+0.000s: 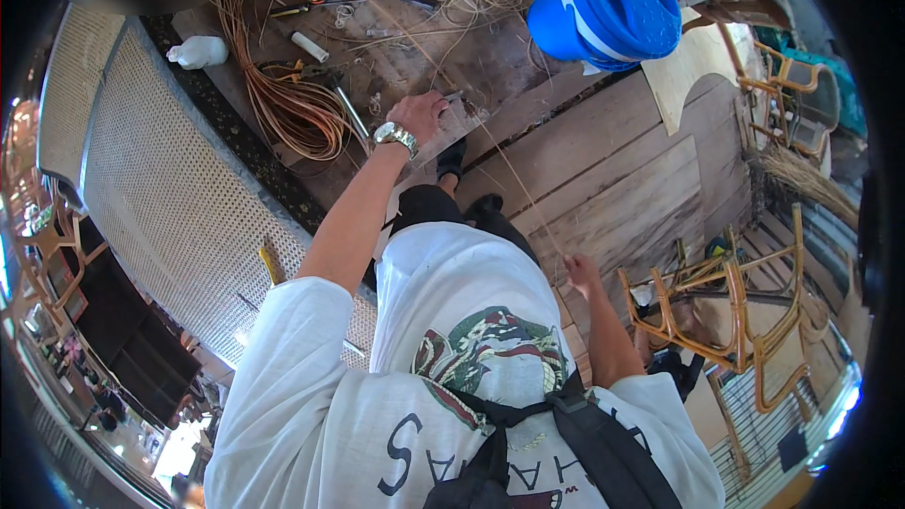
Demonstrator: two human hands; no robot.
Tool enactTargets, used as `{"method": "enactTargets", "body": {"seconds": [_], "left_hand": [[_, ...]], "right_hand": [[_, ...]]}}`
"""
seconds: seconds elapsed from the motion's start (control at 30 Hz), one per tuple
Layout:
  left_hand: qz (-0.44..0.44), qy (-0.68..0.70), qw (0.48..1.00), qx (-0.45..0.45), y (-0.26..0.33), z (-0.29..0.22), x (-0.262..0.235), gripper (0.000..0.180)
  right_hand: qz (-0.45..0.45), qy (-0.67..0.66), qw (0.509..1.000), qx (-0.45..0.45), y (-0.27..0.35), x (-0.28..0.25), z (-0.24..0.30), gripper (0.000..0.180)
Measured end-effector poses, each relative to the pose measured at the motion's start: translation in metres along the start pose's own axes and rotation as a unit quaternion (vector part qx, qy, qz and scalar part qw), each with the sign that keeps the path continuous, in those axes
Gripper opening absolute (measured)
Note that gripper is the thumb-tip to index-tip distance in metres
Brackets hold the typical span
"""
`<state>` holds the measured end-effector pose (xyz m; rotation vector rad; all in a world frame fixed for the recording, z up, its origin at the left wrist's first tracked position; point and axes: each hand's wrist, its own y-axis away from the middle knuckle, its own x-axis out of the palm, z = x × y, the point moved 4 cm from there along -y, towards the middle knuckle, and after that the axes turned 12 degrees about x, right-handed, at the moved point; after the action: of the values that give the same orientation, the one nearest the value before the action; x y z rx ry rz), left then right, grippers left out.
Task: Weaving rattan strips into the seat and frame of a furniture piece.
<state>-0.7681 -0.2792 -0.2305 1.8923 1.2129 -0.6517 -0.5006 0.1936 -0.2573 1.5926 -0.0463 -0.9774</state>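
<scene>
Wooden floorboards, worn and dusty, fill the middle of the head view, with a woven cane panel [160,170] running down the left side and a blue barrel [608,2] at the upper centre-right. A coil of brown cane [292,104] lies in the upper left, and bare rattan chair frames [726,311] stand at the right.

A thin pale cane strand [514,179] stretches across the boards between the two hands, its long axis running from the upper centre down toward the lower right. The left hand [415,115], with a metal wristwatch [396,137] on it, reaches out to the strand's upper end beside a small metal tool [454,96]; its fingers are curled down and seem to pinch the strand, though the grip itself is hidden. The right hand [582,273] sits nearer the body at the strand's lower end, fingers loosely closed (whether it truly grips the strand cannot be told). The strand looks straw-coloured, very slender and drawn nearly straight.
</scene>
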Motion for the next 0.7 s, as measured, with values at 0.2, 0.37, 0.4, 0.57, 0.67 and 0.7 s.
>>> {"method": "enactTargets", "body": {"seconds": [0.2, 0.37, 0.4, 0.57, 0.67, 0.7], "left_hand": [[0.016, 0.007, 1.000, -0.005, 0.000, -0.009, -0.006, 0.028], [0.017, 0.001, 1.000, -0.019, -0.002, -0.009, -0.003, 0.029], [0.019, 0.015, 0.999, -0.028, -0.001, -0.010, -0.005, 0.029], [0.023, -0.002, 1.000, -0.018, -0.004, -0.004, 0.000, 0.029], [0.014, 0.005, 1.000, -0.015, -0.003, -0.010, -0.005, 0.028], [0.007, 0.008, 1.000, -0.029, 0.002, -0.005, -0.009, 0.027]], "right_hand": [[0.092, -0.185, 0.960, -0.187, -0.041, -0.016, 0.240, 0.096], [0.185, -0.350, 0.912, -0.105, -0.026, -0.028, 0.352, 0.062], [0.185, -0.349, 0.913, -0.105, -0.026, -0.026, 0.352, 0.062], [-0.081, -0.204, 0.952, -0.212, -0.009, -0.035, 0.331, 0.048], [-0.033, -0.220, 0.961, -0.162, -0.018, 0.000, 0.213, 0.049], [-0.077, -0.203, 0.966, -0.141, 0.015, -0.011, 0.190, 0.050]]}}
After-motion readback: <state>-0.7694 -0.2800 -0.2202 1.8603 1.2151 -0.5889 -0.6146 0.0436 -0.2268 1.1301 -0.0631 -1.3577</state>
